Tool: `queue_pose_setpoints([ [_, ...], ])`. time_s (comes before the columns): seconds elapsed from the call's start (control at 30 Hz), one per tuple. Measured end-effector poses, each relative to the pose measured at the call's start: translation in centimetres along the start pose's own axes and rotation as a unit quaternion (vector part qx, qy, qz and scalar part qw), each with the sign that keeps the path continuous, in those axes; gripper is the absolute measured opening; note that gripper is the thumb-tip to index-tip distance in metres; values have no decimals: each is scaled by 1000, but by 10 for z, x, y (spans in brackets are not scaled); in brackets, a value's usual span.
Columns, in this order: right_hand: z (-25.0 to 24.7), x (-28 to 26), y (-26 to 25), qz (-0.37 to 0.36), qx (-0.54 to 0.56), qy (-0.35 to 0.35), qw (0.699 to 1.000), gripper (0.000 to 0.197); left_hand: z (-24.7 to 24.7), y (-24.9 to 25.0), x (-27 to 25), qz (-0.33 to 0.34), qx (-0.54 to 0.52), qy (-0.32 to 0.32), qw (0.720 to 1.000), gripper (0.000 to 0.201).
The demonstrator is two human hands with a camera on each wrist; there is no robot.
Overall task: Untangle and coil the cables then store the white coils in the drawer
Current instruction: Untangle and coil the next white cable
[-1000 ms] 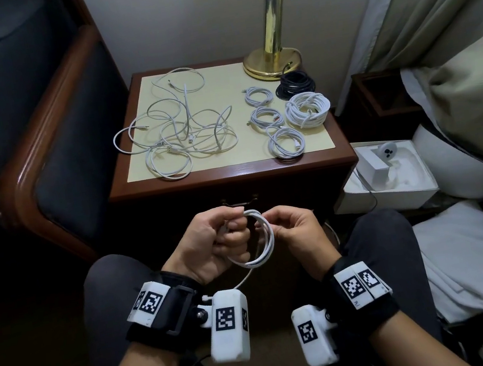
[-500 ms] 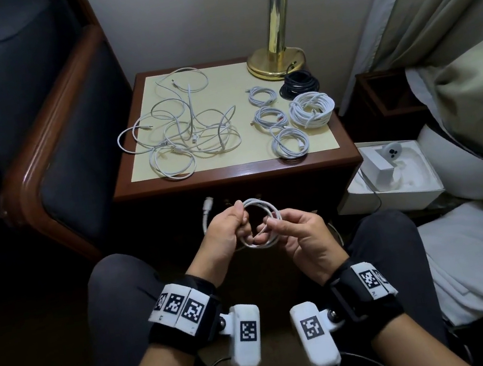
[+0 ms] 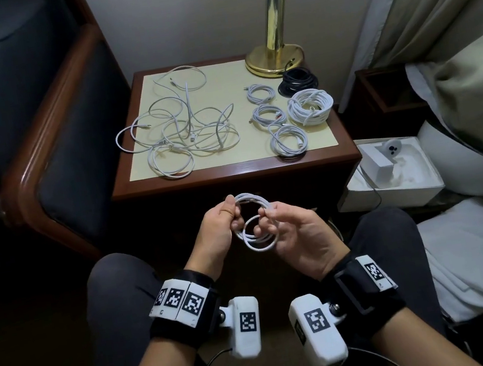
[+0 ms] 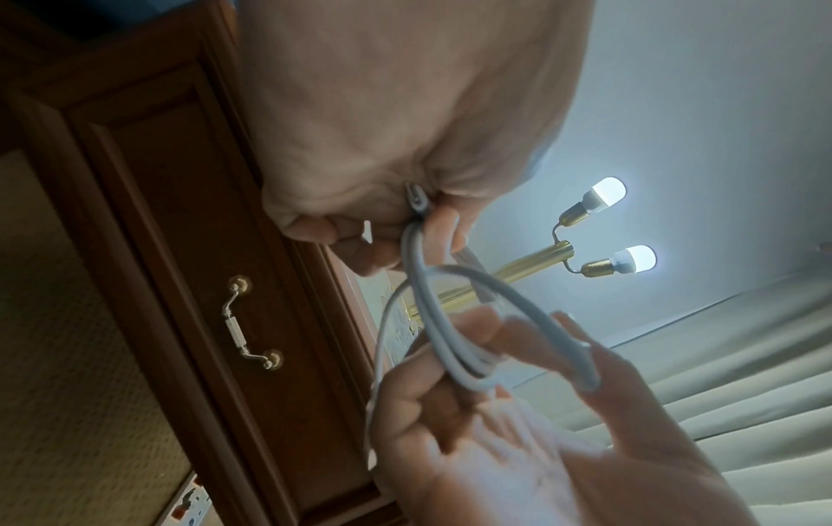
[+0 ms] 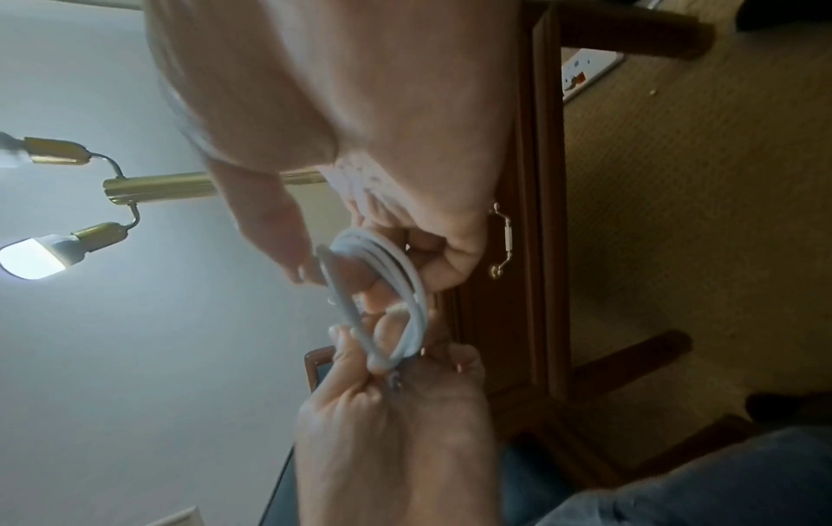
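A small white cable coil (image 3: 256,228) hangs between both hands above my lap, in front of the nightstand. My left hand (image 3: 231,207) pinches the coil's top edge between thumb and forefinger (image 4: 443,227). My right hand (image 3: 265,211), palm up, pinches the cable's free end, with its other fingers through the loops (image 5: 383,295). On the nightstand top (image 3: 250,167), a loose tangle of white cables (image 3: 184,128) lies at the left. Three small white coils (image 3: 268,113) and a thicker white coil (image 3: 311,105) lie at the right. The drawer front with its brass handle (image 4: 249,322) is shut.
A black cable coil (image 3: 297,82) lies by the brass lamp base (image 3: 274,57) at the back right. A dark upholstered chair (image 3: 49,156) stands to the left. An open white box (image 3: 391,178) sits on the floor to the right, beside bedding and curtains.
The loose tail and plug that stuck out past my left hand is drawn in; my right hand now pinches the cable end at the coil and has turned palm up.
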State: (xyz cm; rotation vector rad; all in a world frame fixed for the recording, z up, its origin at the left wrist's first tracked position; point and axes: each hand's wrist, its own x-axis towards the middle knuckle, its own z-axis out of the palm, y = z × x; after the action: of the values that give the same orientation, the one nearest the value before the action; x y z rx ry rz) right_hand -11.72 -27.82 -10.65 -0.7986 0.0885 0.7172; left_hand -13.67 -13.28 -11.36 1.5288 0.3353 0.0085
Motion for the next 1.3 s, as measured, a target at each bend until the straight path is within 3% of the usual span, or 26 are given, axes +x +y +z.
queue_pose_setpoints([
  [0.13, -9, 5, 2, -17, -118, 57, 991, 24, -1, 7, -1, 30, -7, 6, 1000, 39],
  [0.23, -14, 8, 0, -6, -243, 136, 960, 18, -1, 10, -2, 49, -18, 18, 998, 38],
  [0.3, -17, 9, -3, 2, -293, 148, 945, 12, -2, 10, -2, 56, -12, 27, 998, 38],
  [0.37, -16, 10, -6, -4, -295, 130, 947, 13, -5, 9, -2, 54, -16, 43, 998, 37],
  [0.53, -12, 13, -11, -35, -167, 62, 983, 21, -14, 5, -4, 48, -37, 76, 995, 37],
  [0.63, -11, 18, -6, -88, -153, 35, 984, 20, -18, 4, -6, 49, -65, 82, 993, 37],
  [0.83, -21, 26, 6, -136, -291, 84, 943, 23, -25, 1, -11, 33, -62, 61, 996, 37],
  [1.1, -24, 21, 12, -178, -328, 126, 919, 21, -26, -10, -8, 52, 54, 97, 992, 38],
  [1.3, -31, 29, 19, -192, -435, 152, 866, 21, -16, 2, -12, 64, 11, 80, 995, 36],
])
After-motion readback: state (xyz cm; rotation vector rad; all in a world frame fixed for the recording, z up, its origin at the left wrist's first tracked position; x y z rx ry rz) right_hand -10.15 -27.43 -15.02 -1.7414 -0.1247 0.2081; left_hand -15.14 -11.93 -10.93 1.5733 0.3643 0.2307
